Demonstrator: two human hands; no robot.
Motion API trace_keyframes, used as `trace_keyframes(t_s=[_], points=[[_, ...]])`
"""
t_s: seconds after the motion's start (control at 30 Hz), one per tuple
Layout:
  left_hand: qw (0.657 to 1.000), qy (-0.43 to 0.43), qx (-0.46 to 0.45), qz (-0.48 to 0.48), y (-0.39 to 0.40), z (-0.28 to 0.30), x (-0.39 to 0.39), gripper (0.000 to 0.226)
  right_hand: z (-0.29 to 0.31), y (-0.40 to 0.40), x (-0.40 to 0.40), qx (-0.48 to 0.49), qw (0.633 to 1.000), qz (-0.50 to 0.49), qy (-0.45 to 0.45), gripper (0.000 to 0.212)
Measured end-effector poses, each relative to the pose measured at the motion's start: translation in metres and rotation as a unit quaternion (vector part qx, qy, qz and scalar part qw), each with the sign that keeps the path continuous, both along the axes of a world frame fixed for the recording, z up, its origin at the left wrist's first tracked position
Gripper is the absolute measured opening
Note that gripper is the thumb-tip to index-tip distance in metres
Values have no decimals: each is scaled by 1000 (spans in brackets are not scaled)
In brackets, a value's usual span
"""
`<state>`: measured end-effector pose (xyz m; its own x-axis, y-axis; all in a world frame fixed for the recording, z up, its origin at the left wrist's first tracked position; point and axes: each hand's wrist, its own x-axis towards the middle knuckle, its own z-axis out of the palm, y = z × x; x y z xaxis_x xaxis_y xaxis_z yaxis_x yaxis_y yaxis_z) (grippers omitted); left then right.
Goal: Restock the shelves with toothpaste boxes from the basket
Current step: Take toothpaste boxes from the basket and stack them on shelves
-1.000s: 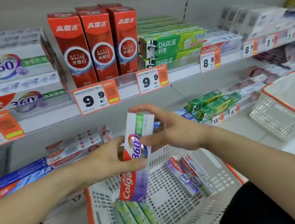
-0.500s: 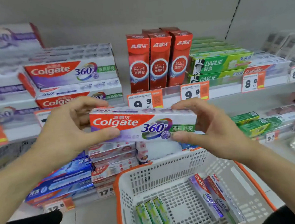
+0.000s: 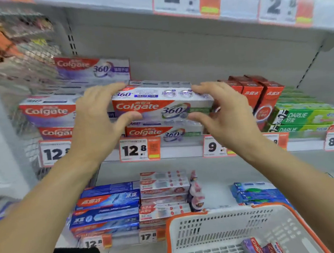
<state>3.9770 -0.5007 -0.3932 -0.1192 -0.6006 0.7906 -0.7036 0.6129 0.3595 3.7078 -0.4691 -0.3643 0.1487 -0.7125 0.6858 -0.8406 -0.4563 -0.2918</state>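
Above the held box (image 3: pixel 161 104) the bay stands open: bare back wall (image 3: pixel 197 64) up to the upper shelf (image 3: pixel 173 16), enough room for a hand to pass over the stack. To the left, the purple box (image 3: pixel 91 69) sits higher and closes that side, with more Colgate boxes (image 3: pixel 47 111) beneath it. To the right, upright red boxes (image 3: pixel 259 97) stand just beside the right hand (image 3: pixel 227 113), leaving a narrow gap; the green boxes (image 3: pixel 305 115) beyond lie lower, with free space above. Below, the box underneath (image 3: pixel 162 130) and price tags (image 3: pixel 140 149) block the shelf front. The left hand (image 3: pixel 96 124) covers the box's left end. The basket (image 3: pixel 240 230) fills the lower right.
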Motion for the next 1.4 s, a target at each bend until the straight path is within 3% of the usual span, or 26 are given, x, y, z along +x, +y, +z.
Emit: trace_keyframes(t_s=[0.13,0.27,0.4,0.93,1.03,1.13,1.27,1.4], points=[[994,-96,3,52,-16,-6,9,79,-7,-9,6,50,998,-19,-22,56],[974,-162,100,125,-13,-3,10,103,-11,-13,7,61,997,-22,-30,58],[963,-206,116,129,-10,-2,12,104,-13,-10,8,51,998,-34,-21,57],[972,-190,113,84,-13,-4,20,102,-7,-1,7,43,997,-59,-28,56],[974,-181,102,89,-14,-7,19,92,-3,-3,3,46,996,-73,-33,56],[974,-177,98,98,-16,-9,15,78,-1,-8,7,53,996,-67,-2,57],[974,-180,86,107,-17,-11,12,71,-7,-13,15,82,979,-108,155,55],[968,-211,75,113,-19,-13,10,69,-14,-14,16,104,974,-108,169,61]])
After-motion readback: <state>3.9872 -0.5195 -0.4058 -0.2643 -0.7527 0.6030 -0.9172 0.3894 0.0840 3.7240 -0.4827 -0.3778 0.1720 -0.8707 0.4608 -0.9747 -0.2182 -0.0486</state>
